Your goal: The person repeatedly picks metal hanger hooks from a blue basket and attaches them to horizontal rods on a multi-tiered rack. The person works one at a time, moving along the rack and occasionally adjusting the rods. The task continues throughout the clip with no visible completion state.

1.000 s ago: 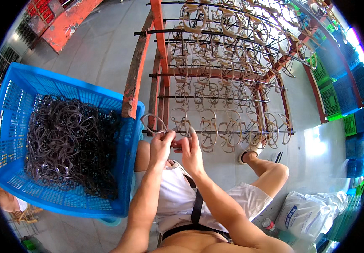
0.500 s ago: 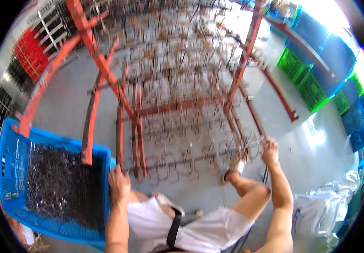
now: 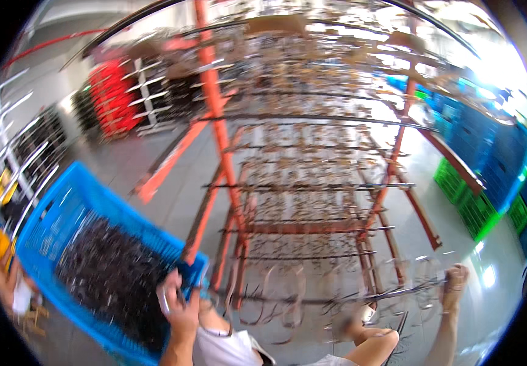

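Rod [image 3: 321, 301], already strung with eyeglass frames [image 3: 300, 283], is grasped by right hand [image 3: 456, 278] at four o'clock; grip of left hand [image 3: 181, 311] can't be judged; crate [image 3: 132, 216] at eight is unemptied.

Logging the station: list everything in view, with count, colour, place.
Basket: one, blue, lower left
Piled looped frames: many, dark, in basket
Rack: one, orange, centre
Rods: several, black, across rack
Hanging looped frames: many, brownish, on rods
Crates: several, blue and green, right
Background racks: several, white, left
Stack: one, red, upper left
Co-worker: one, white clothing, left edge
Shorts: one pair, white, bottom
Left grip: one, bare, near basket rim
Right grip: one, bare, at rod end
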Demonstrator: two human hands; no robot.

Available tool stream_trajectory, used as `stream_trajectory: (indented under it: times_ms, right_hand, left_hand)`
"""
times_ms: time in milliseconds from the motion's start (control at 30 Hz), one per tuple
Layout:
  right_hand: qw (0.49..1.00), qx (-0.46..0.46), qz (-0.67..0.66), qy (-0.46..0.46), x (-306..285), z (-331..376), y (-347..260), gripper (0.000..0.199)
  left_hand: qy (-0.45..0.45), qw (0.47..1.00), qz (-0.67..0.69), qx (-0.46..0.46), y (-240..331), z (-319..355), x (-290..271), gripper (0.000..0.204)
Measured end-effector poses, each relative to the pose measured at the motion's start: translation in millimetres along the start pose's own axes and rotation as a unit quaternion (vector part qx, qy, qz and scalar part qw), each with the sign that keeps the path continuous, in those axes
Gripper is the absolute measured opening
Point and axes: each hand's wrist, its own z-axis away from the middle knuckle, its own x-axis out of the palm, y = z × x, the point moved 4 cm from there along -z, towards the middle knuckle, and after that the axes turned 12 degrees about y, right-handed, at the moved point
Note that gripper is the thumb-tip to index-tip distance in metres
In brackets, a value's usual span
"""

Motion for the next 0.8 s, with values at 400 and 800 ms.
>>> stream_trajectory:
  times_ms: [400, 800]
  right_hand:
    - [0.987, -0.026, 0.087, 0.132, -130.7, -202.4, -46.7, 0.042]
    - [0.995, -0.086, 0.044, 0.013, -68.8, -290.1, -72.0, 0.011]
  left_hand:
    - [0.040, 0.998, -0.027, 0.036, 43.9, -209.5, 32.2, 0.043]
    - [-0.070, 0.997, -0.014, 0.018, 39.9, -224.7, 21.5, 0.026]
